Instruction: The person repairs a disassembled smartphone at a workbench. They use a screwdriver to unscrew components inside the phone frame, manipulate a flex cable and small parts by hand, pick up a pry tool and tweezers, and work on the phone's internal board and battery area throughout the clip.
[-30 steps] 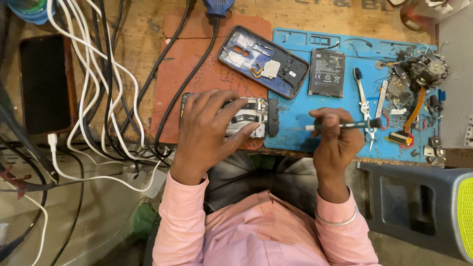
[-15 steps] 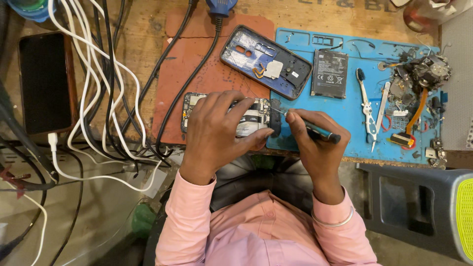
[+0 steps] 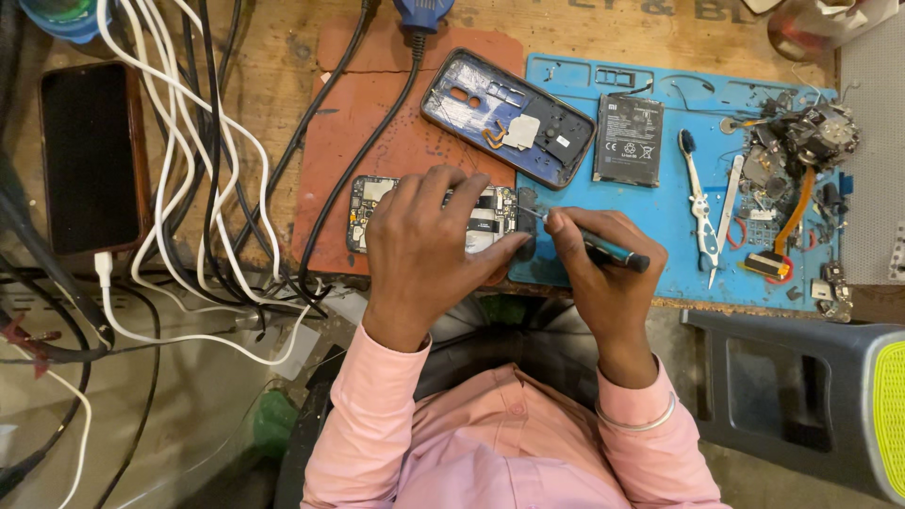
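screwdriver [image 3: 603,249] tip now on opened phone [image 3: 434,212]

back cover [image 3: 509,118] | battery [image 3: 629,139] | dark phone [image 3: 91,155] | tweezers [image 3: 727,212] | white cables [image 3: 189,141]
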`<state>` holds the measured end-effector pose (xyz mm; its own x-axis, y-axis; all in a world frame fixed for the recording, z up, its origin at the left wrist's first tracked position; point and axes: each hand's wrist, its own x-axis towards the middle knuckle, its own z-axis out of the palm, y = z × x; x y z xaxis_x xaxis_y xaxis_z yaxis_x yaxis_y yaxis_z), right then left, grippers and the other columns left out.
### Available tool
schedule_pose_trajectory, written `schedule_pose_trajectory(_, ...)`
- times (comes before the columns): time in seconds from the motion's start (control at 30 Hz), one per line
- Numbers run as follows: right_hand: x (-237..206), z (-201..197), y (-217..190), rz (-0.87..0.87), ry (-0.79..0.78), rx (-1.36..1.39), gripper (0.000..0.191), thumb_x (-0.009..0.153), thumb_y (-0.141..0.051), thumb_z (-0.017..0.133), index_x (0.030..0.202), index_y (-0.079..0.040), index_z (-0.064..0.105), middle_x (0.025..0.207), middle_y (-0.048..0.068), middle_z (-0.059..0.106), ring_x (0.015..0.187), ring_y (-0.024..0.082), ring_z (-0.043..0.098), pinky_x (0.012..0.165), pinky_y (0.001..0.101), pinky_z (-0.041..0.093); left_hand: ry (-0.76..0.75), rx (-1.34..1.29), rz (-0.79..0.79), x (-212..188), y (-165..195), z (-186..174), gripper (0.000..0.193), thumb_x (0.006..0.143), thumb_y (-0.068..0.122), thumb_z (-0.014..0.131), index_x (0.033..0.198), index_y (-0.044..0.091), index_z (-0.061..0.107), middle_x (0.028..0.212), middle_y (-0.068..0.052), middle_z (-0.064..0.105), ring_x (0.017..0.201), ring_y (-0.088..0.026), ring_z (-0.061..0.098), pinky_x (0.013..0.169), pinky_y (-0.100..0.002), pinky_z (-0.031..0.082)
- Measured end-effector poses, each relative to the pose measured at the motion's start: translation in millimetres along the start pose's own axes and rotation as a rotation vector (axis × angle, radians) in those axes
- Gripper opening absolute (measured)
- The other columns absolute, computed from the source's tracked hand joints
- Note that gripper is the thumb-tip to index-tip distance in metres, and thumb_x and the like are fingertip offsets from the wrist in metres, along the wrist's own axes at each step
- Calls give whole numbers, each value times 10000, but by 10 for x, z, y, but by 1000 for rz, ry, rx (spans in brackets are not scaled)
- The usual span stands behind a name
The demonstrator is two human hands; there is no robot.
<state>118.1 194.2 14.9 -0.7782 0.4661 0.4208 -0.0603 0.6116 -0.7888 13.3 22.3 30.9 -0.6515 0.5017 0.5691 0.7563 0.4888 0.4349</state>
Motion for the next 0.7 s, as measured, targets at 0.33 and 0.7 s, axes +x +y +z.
schedule_pose_trajectory(0.33, 15, -58, 24, -2, -56, 100, 155, 986, -91, 778, 1100, 13, 764, 1002, 114, 765, 872, 146, 693, 783, 262, 538, 19, 13, -14, -8, 60, 34, 462, 781, 455, 863, 1053, 105, 733, 1022, -66, 633, 941, -280, 595, 773, -427, 454)
schedule_pose_trajectory(0.7, 12, -78, 7, 1, -48, 113, 141, 1029, -71, 726, 1136, 19, 744, 1017, 120, 756, 909, 156, 694, 824, 268, 533, 19, -176, -42, -51, -21, -96, 220, 893, 348, 806, 931, 146, 728, 1043, 19, 683, 998, -235, 625, 847, -402, 417)
